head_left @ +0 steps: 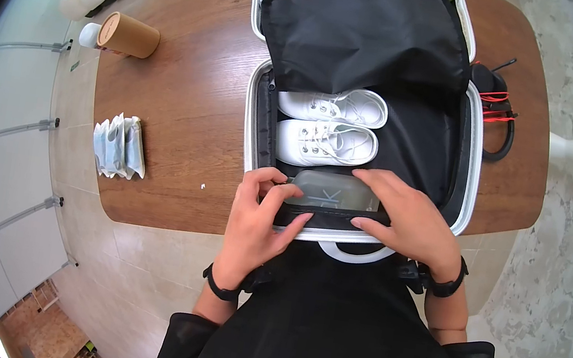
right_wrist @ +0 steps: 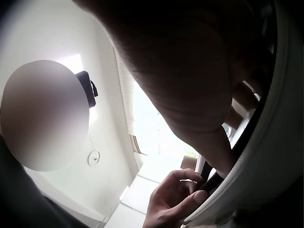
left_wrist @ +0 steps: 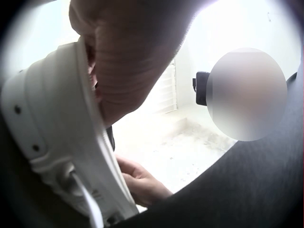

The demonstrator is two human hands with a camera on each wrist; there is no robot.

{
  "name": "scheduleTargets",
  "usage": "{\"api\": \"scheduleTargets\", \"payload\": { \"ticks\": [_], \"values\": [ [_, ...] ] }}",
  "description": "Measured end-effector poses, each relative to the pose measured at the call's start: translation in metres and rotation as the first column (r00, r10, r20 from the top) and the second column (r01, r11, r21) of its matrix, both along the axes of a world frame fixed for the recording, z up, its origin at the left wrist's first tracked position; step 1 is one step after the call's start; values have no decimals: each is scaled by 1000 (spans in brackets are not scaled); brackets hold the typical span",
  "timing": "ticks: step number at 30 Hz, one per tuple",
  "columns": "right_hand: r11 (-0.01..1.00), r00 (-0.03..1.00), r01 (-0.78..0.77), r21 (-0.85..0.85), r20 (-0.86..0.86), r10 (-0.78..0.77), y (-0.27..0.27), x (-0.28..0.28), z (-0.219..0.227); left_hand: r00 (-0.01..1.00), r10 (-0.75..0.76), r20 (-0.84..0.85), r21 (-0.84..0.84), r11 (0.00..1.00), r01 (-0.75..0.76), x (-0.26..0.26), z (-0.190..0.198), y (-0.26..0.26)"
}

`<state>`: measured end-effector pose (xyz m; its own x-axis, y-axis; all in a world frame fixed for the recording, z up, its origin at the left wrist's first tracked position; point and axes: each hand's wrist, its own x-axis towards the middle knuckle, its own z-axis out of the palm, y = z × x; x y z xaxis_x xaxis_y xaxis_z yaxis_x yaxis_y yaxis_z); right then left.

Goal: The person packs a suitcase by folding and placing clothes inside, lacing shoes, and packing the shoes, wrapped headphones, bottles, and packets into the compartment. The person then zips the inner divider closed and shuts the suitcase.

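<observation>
In the head view a dark grey, see-through rounded case (head_left: 336,191) with pale lettering lies along the near side of the open suitcase (head_left: 474,170). My left hand (head_left: 258,208) holds its left end, fingers bent over it and thumb near the front lining. Across the right end spreads my right hand (head_left: 413,224), fingertips at the far edge and thumb at the near one. Just beyond the case, two white lace-up shoes (head_left: 325,144) lie side by side. The right wrist view shows my left hand (right_wrist: 173,197) bent close to the suitcase's black inner edge.
A black fabric divider (head_left: 367,35) hangs from the raised lid. On the wooden table (head_left: 186,105), a brown cylinder (head_left: 130,36) and several soft packets (head_left: 119,147) stand to the left. A black item with red cords (head_left: 495,99) lies right of the suitcase.
</observation>
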<state>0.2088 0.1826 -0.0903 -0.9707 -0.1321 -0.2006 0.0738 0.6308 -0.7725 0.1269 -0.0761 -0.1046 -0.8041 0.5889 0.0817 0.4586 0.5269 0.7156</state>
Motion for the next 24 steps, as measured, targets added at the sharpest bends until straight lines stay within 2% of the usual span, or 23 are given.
{"api": "scheduleTargets", "payload": {
  "ticks": [3,4,6,7,9,12,20,22,23,24],
  "values": [
    [999,1000,24,-30,-20,-24,9,4,1,997,-81,-1,-37,996,81,-5,7,-2],
    [999,999,14,-38,-29,-15,9,4,3,992,-118,-51,-26,993,117,-6,8,-1],
    [992,984,94,-88,160,-79,6,1,11,981,-163,-108,-9,987,163,-9,8,0],
    [992,987,80,-101,150,-64,3,2,7,987,-146,-67,4,989,147,-7,8,2],
    [993,996,84,-84,41,-81,1,4,2,978,-185,-92,-6,983,186,-9,1,2],
    [990,995,93,-101,41,-90,2,3,2,984,-165,-68,1,986,165,-8,0,3],
    [987,990,124,-101,85,-115,2,4,6,969,-199,-144,-29,980,197,-8,2,6],
    [991,990,130,-31,-49,-131,-1,7,4,968,-188,-167,-43,982,184,-6,4,4],
    [992,991,120,-37,-59,-122,-3,8,3,966,-183,-182,-53,983,176,-5,5,5],
    [984,978,176,-38,-104,-180,-5,11,4,964,-179,-197,-62,984,170,-3,5,4]
  ]
}}
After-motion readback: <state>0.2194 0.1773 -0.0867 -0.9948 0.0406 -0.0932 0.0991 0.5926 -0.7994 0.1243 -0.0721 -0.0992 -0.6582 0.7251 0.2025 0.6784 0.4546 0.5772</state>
